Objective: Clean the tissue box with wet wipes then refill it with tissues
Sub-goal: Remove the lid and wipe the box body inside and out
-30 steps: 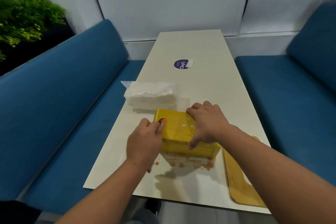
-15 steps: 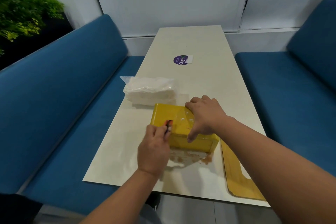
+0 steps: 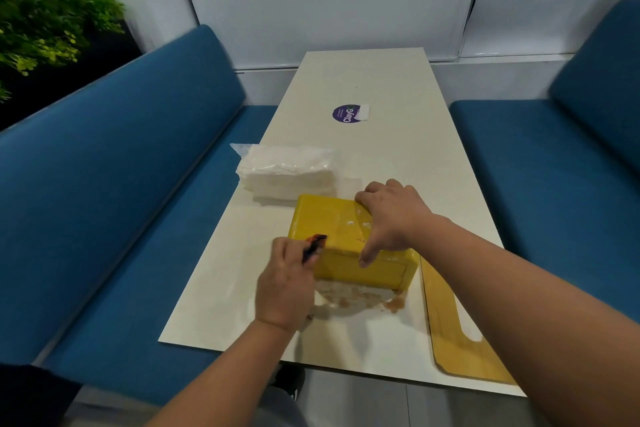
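Both hands are on the yellow tissue box [image 3: 332,229], which sits on the pale worktop [image 3: 398,149] near its front edge: our right hand [image 3: 391,218] is clamped over the box's top right end, fingers curled over the far edge and thumb pressing the near side, while our left hand [image 3: 285,284] sits at the near left corner, pinching a small orange and black tool [image 3: 313,246] against the box's edge. Brownish smears [image 3: 360,296] lie on the worktop just before the box. We see a wrapped tissue pack [image 3: 287,172] just behind it, and a flat yellow panel [image 3: 450,329] to its right
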Demonstrator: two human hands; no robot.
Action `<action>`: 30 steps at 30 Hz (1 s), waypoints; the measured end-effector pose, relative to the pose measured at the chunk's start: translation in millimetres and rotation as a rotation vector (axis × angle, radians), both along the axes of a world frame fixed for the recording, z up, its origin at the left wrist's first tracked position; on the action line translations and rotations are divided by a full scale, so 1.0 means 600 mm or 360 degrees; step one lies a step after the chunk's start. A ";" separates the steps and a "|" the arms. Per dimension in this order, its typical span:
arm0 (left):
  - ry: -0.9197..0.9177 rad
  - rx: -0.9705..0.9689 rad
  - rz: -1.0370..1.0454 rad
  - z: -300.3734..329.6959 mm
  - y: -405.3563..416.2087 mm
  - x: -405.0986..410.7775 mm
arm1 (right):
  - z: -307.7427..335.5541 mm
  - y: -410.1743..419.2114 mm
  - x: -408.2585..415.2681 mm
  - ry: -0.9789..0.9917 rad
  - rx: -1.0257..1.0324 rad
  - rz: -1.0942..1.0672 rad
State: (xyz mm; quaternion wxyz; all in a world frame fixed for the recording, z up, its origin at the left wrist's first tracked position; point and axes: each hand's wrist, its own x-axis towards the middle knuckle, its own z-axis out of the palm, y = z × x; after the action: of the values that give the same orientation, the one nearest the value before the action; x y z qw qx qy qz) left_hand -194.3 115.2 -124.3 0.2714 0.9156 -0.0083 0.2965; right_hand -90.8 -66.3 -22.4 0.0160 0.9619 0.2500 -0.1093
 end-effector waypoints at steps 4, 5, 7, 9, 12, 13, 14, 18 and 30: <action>-0.0061 0.0012 0.0195 0.012 0.001 0.000 | 0.000 0.000 0.002 -0.0015 0.0019 -0.0007; -0.0094 0.0072 0.0125 0.019 -0.020 0.003 | 0.000 0.000 0.002 -0.0016 0.0023 -0.0011; -0.0140 0.0225 -0.0089 0.022 -0.064 0.004 | -0.003 0.000 0.001 -0.0022 0.0020 -0.0006; -0.0152 0.0306 -0.0204 0.021 -0.075 0.004 | -0.004 0.001 0.001 -0.0029 0.0015 0.0003; -0.0179 0.0291 -0.0095 0.013 -0.038 0.007 | -0.002 0.002 0.002 -0.0006 0.0013 0.0010; -0.0185 0.0257 -0.0027 0.012 -0.028 0.006 | -0.001 0.001 0.002 -0.0003 0.0010 0.0012; -0.0185 0.0224 0.0025 0.012 -0.025 0.005 | 0.000 0.000 0.002 -0.0004 0.0008 0.0009; -0.0109 0.0278 -0.0086 0.034 -0.056 0.007 | -0.002 -0.001 -0.002 -0.0029 0.0000 0.0004; 0.0403 0.0318 0.0064 0.094 -0.057 0.033 | -0.006 -0.001 -0.015 -0.0078 0.0031 -0.0003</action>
State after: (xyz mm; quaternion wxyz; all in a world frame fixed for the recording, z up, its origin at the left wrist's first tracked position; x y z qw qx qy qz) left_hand -174.8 81.1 -68.1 0.1720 0.9681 0.0148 0.1817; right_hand -100.0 -66.7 -26.0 0.0128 0.9647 0.2496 -0.0832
